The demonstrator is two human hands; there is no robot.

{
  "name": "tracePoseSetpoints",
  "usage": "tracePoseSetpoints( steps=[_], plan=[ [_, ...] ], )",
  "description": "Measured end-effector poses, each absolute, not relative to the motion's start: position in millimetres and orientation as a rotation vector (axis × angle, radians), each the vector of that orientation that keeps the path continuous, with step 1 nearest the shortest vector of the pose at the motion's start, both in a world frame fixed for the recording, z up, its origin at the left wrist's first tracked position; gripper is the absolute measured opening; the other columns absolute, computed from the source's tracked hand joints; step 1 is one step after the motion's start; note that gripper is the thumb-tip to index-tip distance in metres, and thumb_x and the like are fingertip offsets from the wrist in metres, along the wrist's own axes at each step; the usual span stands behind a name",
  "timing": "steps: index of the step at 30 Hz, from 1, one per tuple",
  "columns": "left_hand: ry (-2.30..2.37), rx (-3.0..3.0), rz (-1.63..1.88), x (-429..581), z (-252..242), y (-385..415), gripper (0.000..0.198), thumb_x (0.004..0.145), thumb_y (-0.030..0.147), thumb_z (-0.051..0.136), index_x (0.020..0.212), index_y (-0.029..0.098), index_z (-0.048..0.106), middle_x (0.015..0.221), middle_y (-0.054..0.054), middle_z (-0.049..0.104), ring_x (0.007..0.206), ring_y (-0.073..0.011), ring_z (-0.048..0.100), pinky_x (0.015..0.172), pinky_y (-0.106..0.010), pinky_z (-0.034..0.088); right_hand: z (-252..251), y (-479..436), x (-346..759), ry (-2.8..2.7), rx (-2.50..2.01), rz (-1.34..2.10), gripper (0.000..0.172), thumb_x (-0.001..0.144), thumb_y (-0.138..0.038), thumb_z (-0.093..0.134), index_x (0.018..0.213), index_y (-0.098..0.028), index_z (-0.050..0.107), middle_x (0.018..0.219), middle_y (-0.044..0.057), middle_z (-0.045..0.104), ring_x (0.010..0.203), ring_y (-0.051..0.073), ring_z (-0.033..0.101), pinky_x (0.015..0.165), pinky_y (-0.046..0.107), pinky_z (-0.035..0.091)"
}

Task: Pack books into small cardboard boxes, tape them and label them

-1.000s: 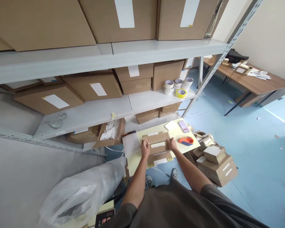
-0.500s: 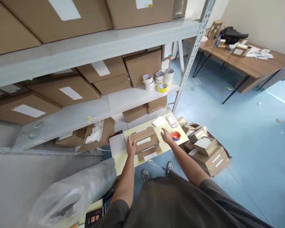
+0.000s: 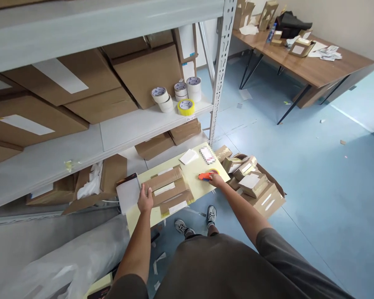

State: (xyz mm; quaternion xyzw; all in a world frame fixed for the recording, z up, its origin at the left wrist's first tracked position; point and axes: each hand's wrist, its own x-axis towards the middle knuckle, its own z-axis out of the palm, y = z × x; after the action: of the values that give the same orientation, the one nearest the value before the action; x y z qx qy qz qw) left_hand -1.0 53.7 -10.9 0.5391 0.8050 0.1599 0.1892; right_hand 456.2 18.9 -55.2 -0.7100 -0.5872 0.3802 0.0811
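Note:
A flat brown cardboard box (image 3: pixel 166 190) with white strips on it lies on a pale yellow board (image 3: pixel 193 189). My left hand (image 3: pixel 145 200) grips the box's left end, thumb on the near side of the forefinger. At the board's right end, my right hand (image 3: pixel 216 180) is closed around an orange-and-blue tape dispenser (image 3: pixel 206 176). Its yellow ring shows just behind the fingers, which are partly hidden. White cards (image 3: pixel 188 156) and a blurred-out printed item (image 3: pixel 207 155) lie near the back edge of the board.
A metal shelf (image 3: pixel 121 133) with large cartons and several tape rolls (image 3: pixel 186 107) rises behind the board. To the right, a big open carton (image 3: pixel 269 203) on the floor is piled with small boxes. A brown table (image 3: pixel 302 66) stands farther back. Plastic wrap (image 3: pixel 77 253) lies at lower left.
My right hand has come down onto the tape dispenser and closed on it, and the orange part now points left. My left hand stays at the box's left end. The view has shifted right.

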Motion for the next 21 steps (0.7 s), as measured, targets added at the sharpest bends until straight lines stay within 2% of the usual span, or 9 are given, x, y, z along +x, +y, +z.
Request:
tracePoseSetpoints(
  steps=[3, 6, 10, 17, 21],
  plan=[
    [2.268, 1.533, 0.455, 0, -12, 52, 0.071, 0.105, 0.060, 0.041, 0.166, 0.023, 0.042, 0.162, -0.010, 0.054, 0.142, -0.0353, 0.058, 0.118, -0.050, 0.048, -73, 18, 443, -1.857, -2.224, 1.170, 0.033, 0.086, -0.022, 0.070, 0.117, -0.012, 0.068, 0.125, 0.022, 0.073, 0.115, 0.035, 0.066, 0.102, 0.040, 0.045],
    [2.270, 1.531, 0.459, 0, -13, 50, 0.069, 0.106, 0.059, 0.042, 0.165, 0.024, 0.043, 0.163, -0.010, 0.054, 0.142, -0.0346, 0.058, 0.119, -0.049, 0.047, -86, 20, 431, -1.814, -2.312, 1.058, 0.039, 0.091, -0.029, 0.069, 0.125, -0.011, 0.063, 0.134, 0.026, 0.068, 0.126, 0.037, 0.062, 0.113, 0.047, 0.037],
    [2.252, 1.529, 0.483, 1, -13, 49, 0.066, 0.107, 0.055, 0.044, 0.165, 0.025, 0.043, 0.164, -0.009, 0.052, 0.143, -0.0339, 0.057, 0.119, -0.049, 0.047, -88, 26, 430, -1.734, -2.343, 1.067, 0.034, 0.096, -0.034, 0.067, 0.121, -0.011, 0.063, 0.124, 0.025, 0.072, 0.123, 0.039, 0.065, 0.113, 0.049, 0.038],
    [2.222, 1.471, 0.536, 4, -12, 48, 0.067, 0.106, 0.056, 0.048, 0.165, 0.025, 0.044, 0.163, -0.010, 0.052, 0.140, -0.0351, 0.060, 0.117, -0.048, 0.049, -43, 34, 437, -1.689, -2.184, 0.897, 0.034, 0.100, -0.041, 0.062, 0.122, -0.015, 0.060, 0.116, 0.022, 0.074, 0.116, 0.040, 0.067, 0.108, 0.052, 0.044],
    [2.181, 1.472, 0.567, 6, -13, 45, 0.068, 0.107, 0.058, 0.046, 0.165, 0.024, 0.044, 0.163, -0.012, 0.053, 0.136, -0.0354, 0.063, 0.113, -0.048, 0.052, 1, 44, 405, -1.730, -1.865, 0.826, 0.038, 0.100, -0.047, 0.062, 0.123, -0.018, 0.059, 0.118, 0.020, 0.073, 0.116, 0.039, 0.066, 0.107, 0.051, 0.046]
  ],
)
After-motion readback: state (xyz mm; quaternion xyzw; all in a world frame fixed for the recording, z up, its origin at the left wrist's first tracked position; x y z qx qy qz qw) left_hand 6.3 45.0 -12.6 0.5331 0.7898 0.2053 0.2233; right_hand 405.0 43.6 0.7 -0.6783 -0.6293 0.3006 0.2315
